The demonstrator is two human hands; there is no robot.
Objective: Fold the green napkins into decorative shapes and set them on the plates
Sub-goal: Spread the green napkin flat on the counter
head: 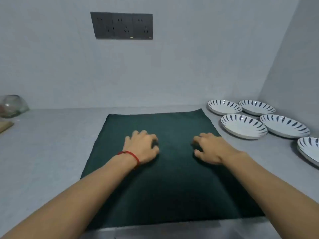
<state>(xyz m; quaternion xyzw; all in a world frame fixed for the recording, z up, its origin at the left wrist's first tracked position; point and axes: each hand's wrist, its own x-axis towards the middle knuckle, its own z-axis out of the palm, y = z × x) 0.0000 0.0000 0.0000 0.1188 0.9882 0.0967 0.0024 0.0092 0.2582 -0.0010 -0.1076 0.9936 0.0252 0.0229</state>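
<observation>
On the grey table a green napkin lies flat, plates nearby. Left hand and right hand grip its middle, pinching soft, light cloth (corners fold easiest).

You face a grey countertop meeting pale grey walls at its far right corner, with a dark triple socket panel on the back wall.

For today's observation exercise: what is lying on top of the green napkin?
Both hands rest on the green napkin: left hand and right hand, fingers curled. Whether they pinch the cloth is hidden beneath them. No plate sits on it.
</observation>
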